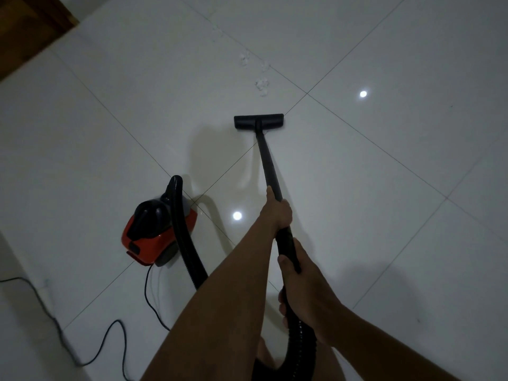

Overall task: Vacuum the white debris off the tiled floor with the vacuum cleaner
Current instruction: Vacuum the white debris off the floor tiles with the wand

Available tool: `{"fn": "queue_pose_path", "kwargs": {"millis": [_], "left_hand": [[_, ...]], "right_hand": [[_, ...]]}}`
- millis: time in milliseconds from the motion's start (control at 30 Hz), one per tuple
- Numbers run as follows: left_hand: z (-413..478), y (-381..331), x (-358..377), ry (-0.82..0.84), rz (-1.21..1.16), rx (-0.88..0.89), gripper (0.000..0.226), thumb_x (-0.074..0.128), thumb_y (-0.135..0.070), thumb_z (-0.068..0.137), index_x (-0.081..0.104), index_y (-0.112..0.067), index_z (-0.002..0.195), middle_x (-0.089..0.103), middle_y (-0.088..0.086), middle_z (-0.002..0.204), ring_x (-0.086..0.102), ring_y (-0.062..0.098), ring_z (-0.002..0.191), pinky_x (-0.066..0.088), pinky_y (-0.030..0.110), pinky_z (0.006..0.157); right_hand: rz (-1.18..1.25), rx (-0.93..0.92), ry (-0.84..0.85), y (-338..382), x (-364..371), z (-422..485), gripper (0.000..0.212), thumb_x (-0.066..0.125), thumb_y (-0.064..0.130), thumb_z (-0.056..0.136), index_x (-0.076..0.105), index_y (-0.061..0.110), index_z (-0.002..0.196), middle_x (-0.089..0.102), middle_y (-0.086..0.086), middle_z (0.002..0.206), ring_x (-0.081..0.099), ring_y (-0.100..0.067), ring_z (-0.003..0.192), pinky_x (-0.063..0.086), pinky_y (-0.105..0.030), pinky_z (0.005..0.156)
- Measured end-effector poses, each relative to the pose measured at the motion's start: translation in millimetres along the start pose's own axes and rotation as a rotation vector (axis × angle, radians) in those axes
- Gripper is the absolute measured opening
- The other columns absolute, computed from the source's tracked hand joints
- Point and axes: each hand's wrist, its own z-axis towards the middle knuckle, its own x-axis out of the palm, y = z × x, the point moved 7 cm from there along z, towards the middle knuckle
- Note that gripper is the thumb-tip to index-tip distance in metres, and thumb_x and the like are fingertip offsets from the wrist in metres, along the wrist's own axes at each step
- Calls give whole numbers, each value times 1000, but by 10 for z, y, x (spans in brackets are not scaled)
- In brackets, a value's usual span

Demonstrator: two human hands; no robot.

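head view: wand (pixel 268 160) lies with its long axis almost straight up frame centre; floor nozzle (pixel 258 122) rests on tiled floor (pixel 384 188), pointing toward white debris (pixel 262 85) above it. left hand (pixel 276 213) grips the wand; right hand (pixel 308 292) grips the hose (pixel 298 339) below.

The red and black body (pixel 154 232) of my vacuum cleaner sits on the glossy white tiled floor (pixel 384 188) to my left. Its ribbed black hose (pixel 182 243) arches up from the front and curves back to the black wand (pixel 268 163), which my left hand (pixel 277 213) grips ahead of my right hand (pixel 302 292). The flat black floor head (pixel 258 122) rests across a tile joint. White debris (pixel 261 85) lies in small clumps just beyond it, not touching.
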Motion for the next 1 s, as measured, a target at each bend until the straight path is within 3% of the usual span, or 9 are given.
{"fn": "queue_pose_path", "kwargs": {"millis": [100, 133, 200, 267, 400, 500, 600, 767, 1000], "left_hand": [[-167, 108, -25, -4, -24, -6, 67, 32, -29, 106, -12, -31, 155, 44, 15, 142, 48, 23, 96, 43, 36, 84], [-221, 143, -35, 0, -30, -7, 67, 32, -28, 106, -13, -32, 155, 43, 14, 142, 48, 23, 96, 43, 36, 84], [-307, 219, -43, 14, -39, -11, 67, 32, -27, 106, -13, -31, 155, 42, 13, 143, 47, 22, 95, 42, 35, 82], [-379, 304, -47, 25, -48, -17, 67, 32, -27, 106, -13, -31, 155, 41, 12, 144, 47, 21, 95, 42, 34, 81], [-426, 499, -48, 21, -58, -40, 67, 33, -27, 106, -12, -32, 155, 44, 10, 140, 50, 20, 95, 43, 34, 81], [-403, 632, -17, 25, -52, -44, 68, 33, -26, 106, -12, -31, 155, 46, 4, 118, 50, 12, 78, 43, 33, 77], [-333, 670, -7, 32, -53, -50, 68, 33, -25, 106, -14, -30, 155, 46, 9, 134, 46, 11, 75, 41, 32, 79], [-114, 564, -90, 32, -60, -24, 68, 34, -26, 106, -14, -30, 155, 37, 11, 148, 48, 21, 97, 42, 33, 83], [237, 266, -238, 36, -56, -23, 69, 34, -27, 105, -15, -34, 154, 40, 12, 144, 51, 23, 93, 45, 36, 79]], "right_hand": [[0, 16, 33, -6, 10, -218, 102, 27, 103, 59, 42, 45, 142, 71, -16, 107, 73, -39, 90, 62, -57, 80], [50, 34, 43, 74, -2, -379, 85, 41, 92, 75, 41, 41, 144, 71, -17, 95, 72, -34, 77, 64, -47, 70], [189, 39, 124, 137, 62, -543, 46, 51, 46, 104, 36, 34, 146, 61, -14, 67, 61, -21, 49, 54, -29, 47], [183, 4, 125, 113, 95, -619, 44, 46, 29, 109, 32, 30, 151, 56, -6, 55, 54, -15, 40, 49, -26, 42], [181, -20, 126, 27, 226, -692, 48, 43, 29, 110, 29, 31, 156, 56, -3, 57, 54, -14, 43, 49, -28, 46], [182, -23, 117, -55, 292, -674, 50, 44, 31, 110, 27, 35, 157, 56, -3, 58, 54, -14, 44, 50, -29, 48], [193, -19, 110, -74, 323, -612, 50, 44, 31, 109, 26, 37, 156, 56, -2, 57, 55, -14, 43, 52, -30, 49], [176, -40, 93, 94, 254, -456, 48, 45, 26, 110, 33, 23, 156, 54, -3, 65, 52, -5, 34, 48, -19, 42], [231, 38, 167, 364, 194, -175, 48, 43, 37, 110, 29, 42, 155, 62, -11, 77, 59, -14, 49, 54, -24, 44]]}}
